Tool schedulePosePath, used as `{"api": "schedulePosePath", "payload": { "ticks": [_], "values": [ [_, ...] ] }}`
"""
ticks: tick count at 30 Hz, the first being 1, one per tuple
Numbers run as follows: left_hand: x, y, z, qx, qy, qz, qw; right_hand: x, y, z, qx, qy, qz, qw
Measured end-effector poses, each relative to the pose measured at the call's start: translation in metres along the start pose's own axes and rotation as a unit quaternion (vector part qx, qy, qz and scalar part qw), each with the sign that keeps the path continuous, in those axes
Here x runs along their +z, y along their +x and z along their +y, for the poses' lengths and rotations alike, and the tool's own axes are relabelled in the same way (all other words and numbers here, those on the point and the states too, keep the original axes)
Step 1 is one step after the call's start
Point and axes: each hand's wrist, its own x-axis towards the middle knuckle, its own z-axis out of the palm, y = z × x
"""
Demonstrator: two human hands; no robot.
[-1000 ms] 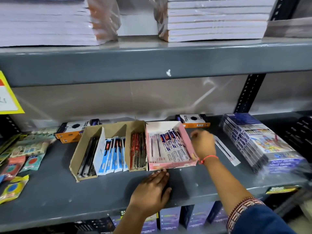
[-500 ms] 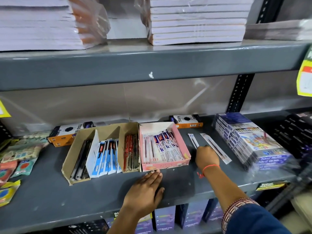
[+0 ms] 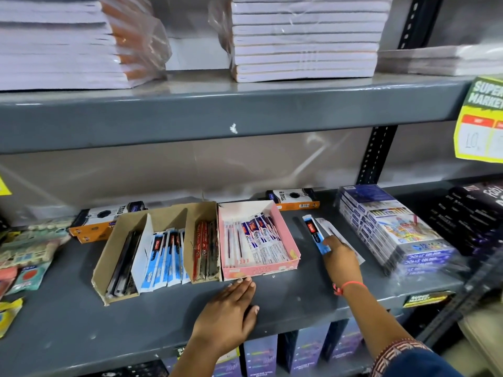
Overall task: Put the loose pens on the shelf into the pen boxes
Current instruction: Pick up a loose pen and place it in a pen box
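On the grey shelf [image 3: 68, 322] stand a pink pen box [image 3: 283, 235] holding white-and-blue packed pens and, left of it, a brown cardboard box [image 3: 125, 229] with black, blue and red pens. Two loose packed pens lie right of the pink box: a blue pen [image 3: 315, 235] and a white pen [image 3: 330, 227]. My right hand [image 3: 341, 258] rests over their near ends, fingers curled around the blue pen. My left hand [image 3: 228, 314] lies flat on the shelf, fingertips touching the pink box's front wall, holding nothing.
A wrapped stack of crayon packs [image 3: 389, 227] sits right of the loose pens, dark packs [image 3: 476, 213] beyond. Orange-and-black boxes [image 3: 294, 198] lie at the back. Carded items [image 3: 30, 248] lie at left. Notebook stacks [image 3: 304, 36] fill the upper shelf. A yellow price tag [image 3: 481, 118] hangs at right.
My right hand left the pink box's right wall, moved right onto the two loose pens and closed on the blue one. My left hand stayed flat at the box front.
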Motion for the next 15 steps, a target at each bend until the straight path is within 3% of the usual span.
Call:
{"api": "schedulePosePath", "payload": {
  "ticks": [7, 11, 15],
  "values": [
    [-0.011, -0.002, 0.007, 0.035, 0.054, 0.028, 0.998, -0.012, -0.008, -0.021, 0.048, 0.285, 0.039, 0.957],
    [-0.012, -0.003, 0.009, 0.045, 0.062, 0.026, 0.997, -0.011, -0.022, -0.044, 0.032, 0.397, 0.016, 0.917],
    [-0.013, -0.002, 0.007, 0.005, 0.024, 0.005, 1.0, -0.014, -0.041, -0.063, 0.018, 0.511, -0.022, 0.859]
  ]
}}
